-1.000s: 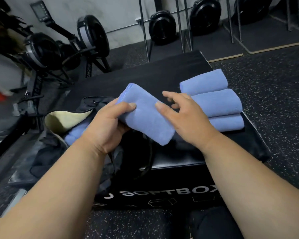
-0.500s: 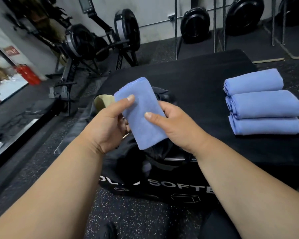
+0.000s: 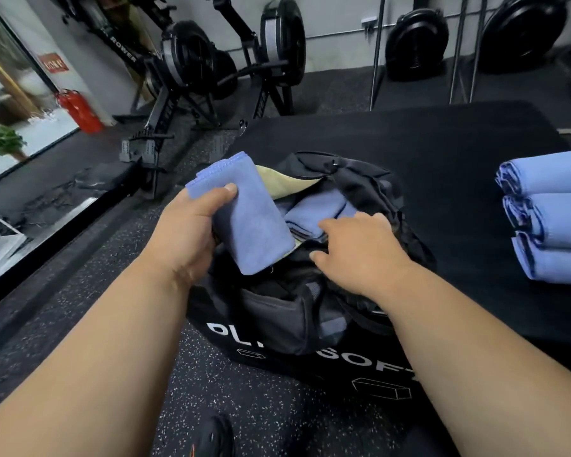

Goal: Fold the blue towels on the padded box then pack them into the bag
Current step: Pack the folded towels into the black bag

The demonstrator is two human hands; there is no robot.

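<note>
hands (image 3: 192, 232): 2 | blue towels (image 3: 244, 219): 1 held, 3 stacked, some in bag (image 3: 360, 183): 1 | padded box (image 3: 442, 166): 1

padded box (image 3: 442, 166): black, matte top, white lettering on its front | on top, left: open black bag (image 3: 353, 179) with a pale lining | on top, far right: three folded blue towels (image 3: 551, 219) side by side, touching | box stands on speckled rubber floor (image 3: 89, 291)

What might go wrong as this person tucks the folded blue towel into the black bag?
1. The left hand alone grips the folded blue towel near one end, so it may unfold on the way in.
2. The right hand sits at the mouth of the soft black bag, where blue towels already packed could get rumpled.
</note>
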